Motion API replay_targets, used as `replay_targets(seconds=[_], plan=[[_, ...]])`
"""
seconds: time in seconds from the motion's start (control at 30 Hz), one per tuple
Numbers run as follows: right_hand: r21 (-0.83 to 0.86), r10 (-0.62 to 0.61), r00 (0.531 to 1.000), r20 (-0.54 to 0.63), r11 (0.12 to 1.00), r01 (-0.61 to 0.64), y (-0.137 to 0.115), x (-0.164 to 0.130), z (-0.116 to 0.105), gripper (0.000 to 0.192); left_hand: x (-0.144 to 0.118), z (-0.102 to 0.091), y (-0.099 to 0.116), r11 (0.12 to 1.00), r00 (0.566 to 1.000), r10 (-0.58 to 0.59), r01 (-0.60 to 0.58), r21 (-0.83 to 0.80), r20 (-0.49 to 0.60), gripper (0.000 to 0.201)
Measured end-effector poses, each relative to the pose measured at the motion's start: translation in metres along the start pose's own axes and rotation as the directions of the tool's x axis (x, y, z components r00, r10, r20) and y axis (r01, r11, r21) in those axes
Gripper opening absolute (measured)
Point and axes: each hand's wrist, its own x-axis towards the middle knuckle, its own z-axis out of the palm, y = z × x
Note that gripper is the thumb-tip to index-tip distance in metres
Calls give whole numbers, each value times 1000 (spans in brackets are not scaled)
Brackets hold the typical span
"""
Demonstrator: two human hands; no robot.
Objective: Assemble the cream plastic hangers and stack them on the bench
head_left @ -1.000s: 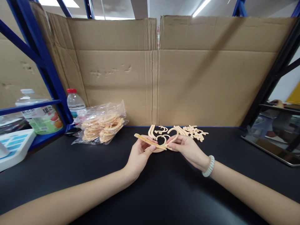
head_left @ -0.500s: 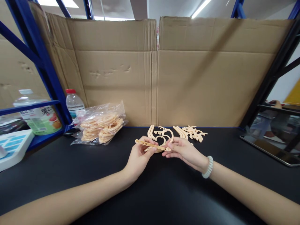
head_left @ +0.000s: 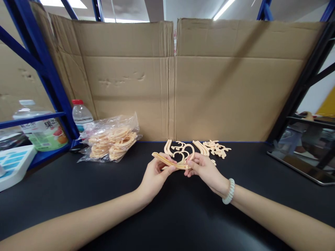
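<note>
My left hand (head_left: 154, 177) is closed around the middle of a curved beige plastic hanger arm (head_left: 162, 159), thumb on its near edge. The arm slants down to the right, its rounded end up at the left. My right hand (head_left: 205, 170) pinches a beige hanger hook (head_left: 193, 150) by its lower end, where it meets the arm's right end. Fingers partly cover this joint, so I cannot tell whether the two are locked together. Behind my hands lie loose curved hooks (head_left: 180, 145), curved arms (head_left: 168, 147) at left and more arms (head_left: 201, 147) at right.
Small beige pieces (head_left: 217, 149) lie in a pile at the back right. A clear bag (head_left: 112, 139) of beige parts sits back left, near a red-capped bottle (head_left: 81, 115). Cardboard (head_left: 225, 87) walls the back of the black table (head_left: 188, 216). A dark-framed tray (head_left: 300, 167) stands right.
The hanger arm has turned in my hands, so its curve now shows instead of its slotted narrow side. My right hand has shifted slightly, with its wrist lower.
</note>
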Motion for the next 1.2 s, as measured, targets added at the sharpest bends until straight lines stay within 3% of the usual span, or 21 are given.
replay_targets(seconds=[0.23, 0.43, 0.6, 0.67, 0.8, 0.9, 1.0, 1.1, 1.17, 1.2], plan=[[-129, -93, 995, -47, 988, 87, 4, 2, 1, 23, -1, 3, 3, 999, 999, -50, 50, -19, -13, 26], [-94, -92, 995, -26, 992, 89, 4, 1, 1, 28, 0, 2, 2, 993, 995, -96, 93, -78, -33, 28], [-170, -164, 986, -8, 972, 160, 4, 0, 2, 29, 1, 0, -1, 983, 988, -145, 138, -122, -56, 30], [-164, -164, 986, 27, 972, 166, 3, -1, 3, 30, 2, 0, -2, 982, 988, -154, 151, -109, -15, 33], [-97, -147, 981, 123, 982, 159, 2, -6, 10, 31, 3, 1, -2, 984, 957, -167, 176, -18, 236, 31], [-54, -123, 984, 132, 990, 132, -1, -7, 12, 32, 3, 0, -2, 980, 948, -192, 199, 0, 254, 22], [-91, -143, 986, 81, 984, 151, -8, 1, -1, 31, 4, -1, -3, 968, 957, -242, 249, -24, 162, 22], [-278, -259, 966, -12, 929, 246, -15, 19, -34, 26, 4, -3, -3, 959, 956, -264, 275, -72, 130, 24], [-518, -326, 945, -29, 813, 265, -16, 31, -60, 20, 5, -4, -3, 954, 954, -271, 283, -95, 125, 24], [-656, -371, 928, 21, 696, 293, -16, 36, -73, 15, 5, -4, -3, 953, 954, -273, 286, -99, 123, 24]])
